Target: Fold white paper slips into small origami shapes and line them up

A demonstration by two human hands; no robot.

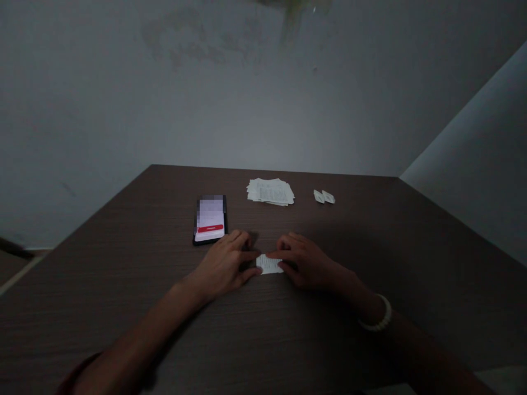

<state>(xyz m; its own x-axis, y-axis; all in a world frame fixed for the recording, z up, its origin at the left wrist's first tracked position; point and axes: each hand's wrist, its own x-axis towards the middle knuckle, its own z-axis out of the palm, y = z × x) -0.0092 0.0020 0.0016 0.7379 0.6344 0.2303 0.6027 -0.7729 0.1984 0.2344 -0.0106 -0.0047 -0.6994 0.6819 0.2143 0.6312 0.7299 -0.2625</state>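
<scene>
Table (123, 230) is dark brown with streaked grain. Grey wall (102, 109) stands behind the table, bearing patchy marks (187, 41) and a yellowish-green stain (293, 13). Second wall (486, 142) rises to the table's right. Floor (10, 269) partly visible left of the table. Lighting dim throughout.

The slip of paper (269, 264) is lined with dark print on white. Beyond it, the paper stack (272, 191) is patterned likewise; right of it, a bracelet (388, 315) is tinted cream. Left of the slip, the phone (210, 216) is edged in black, its pale screen crossed by a red bar (210, 228). Beneath it, the brown table (140, 247) is streaked with grain; behind it, the grey wall (263, 109) is blotched.
</scene>
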